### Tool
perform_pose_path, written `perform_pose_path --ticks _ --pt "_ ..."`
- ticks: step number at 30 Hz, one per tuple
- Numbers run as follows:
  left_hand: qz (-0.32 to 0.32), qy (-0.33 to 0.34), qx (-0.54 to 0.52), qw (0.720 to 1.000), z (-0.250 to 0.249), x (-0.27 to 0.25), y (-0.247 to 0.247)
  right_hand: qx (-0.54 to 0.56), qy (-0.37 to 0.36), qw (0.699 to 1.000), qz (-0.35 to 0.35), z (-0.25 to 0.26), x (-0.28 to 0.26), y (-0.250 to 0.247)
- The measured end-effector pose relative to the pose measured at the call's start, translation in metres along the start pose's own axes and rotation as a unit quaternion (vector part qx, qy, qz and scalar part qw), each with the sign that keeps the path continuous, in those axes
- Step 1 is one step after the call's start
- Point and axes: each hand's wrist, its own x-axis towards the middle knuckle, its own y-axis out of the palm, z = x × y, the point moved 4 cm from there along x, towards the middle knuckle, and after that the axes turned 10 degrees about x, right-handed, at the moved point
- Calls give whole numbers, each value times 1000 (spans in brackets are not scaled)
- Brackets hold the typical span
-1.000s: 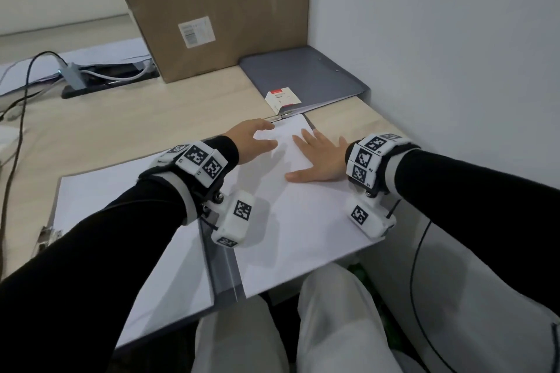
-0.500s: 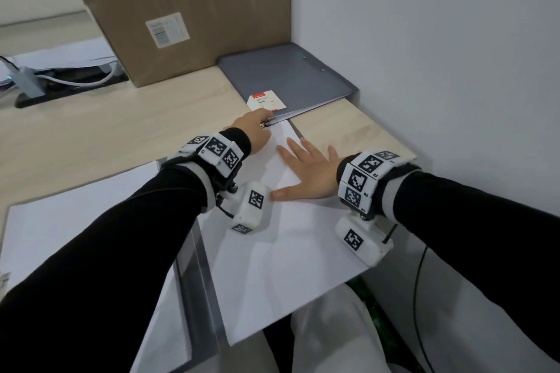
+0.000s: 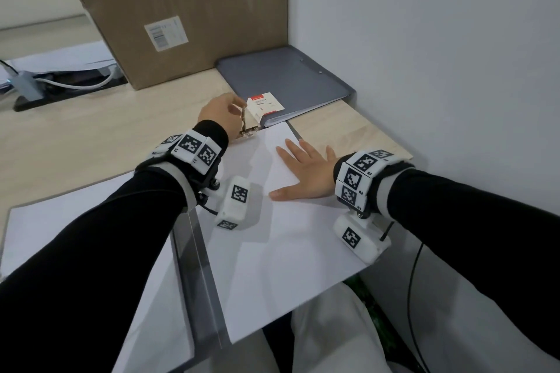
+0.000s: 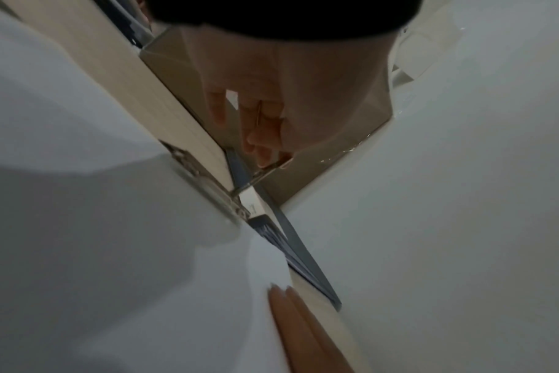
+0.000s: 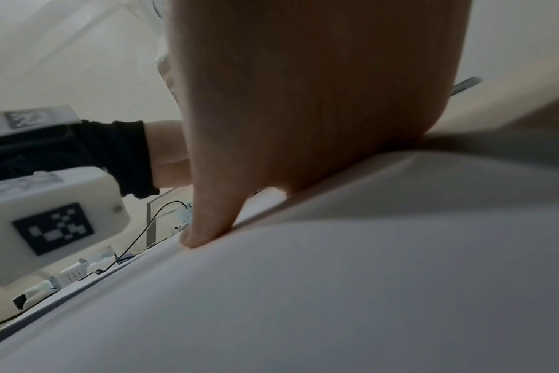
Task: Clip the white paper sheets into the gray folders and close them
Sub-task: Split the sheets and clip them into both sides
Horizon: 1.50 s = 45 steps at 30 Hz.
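Clipping step in hand: left hand (image 3: 220, 114) pinches metal clip lever (image 3: 243, 118) at top edge of open gray folder (image 3: 198, 263), lever raised upright. Right hand (image 3: 306, 171) lies flat, fingers (image 3: 292, 154) straight and spread, pressing white paper sheet (image 3: 272, 251) onto folder's right half on counter (image 3: 75, 142). Sheet's top edge sits just beside clip. Next move, likely: slide sheet under clip, lower lever, then fold cover over. Second gray folder (image 3: 281, 79) lies closed near wall, beyond hands.
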Motion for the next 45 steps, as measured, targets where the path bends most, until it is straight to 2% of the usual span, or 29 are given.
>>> perform_pose_path --ticks 3,6,12,20,28,31,36,41,45 --pt "-22 5 75 997 16 -5 -14 3 1 1000 -1 0 -1 0" --pt "-12 23 186 982 26 -11 -26 2 0 1000 4 1 -2 -1" --pt "56 65 400 913 23 -20 -31 2 2 1000 13 2 -4 -2" --pt "151 29 430 890 39 -20 -18 3 3 1000 8 1 -2 0" --pt "200 67 491 845 34 -18 -6 5 3 1000 15 1 -1 -1" --pt "207 58 484 848 36 -17 -7 4 3 1000 21 1 -2 -1" --pt "207 31 434 876 41 -19 -12 9 4 1000 24 3 -5 -3" --pt "211 40 379 900 53 -20 -8 7 6 1000 15 4 -6 -3" --pt "189 26 351 917 63 -18 -7 5 10 1000 13 4 -5 -3"
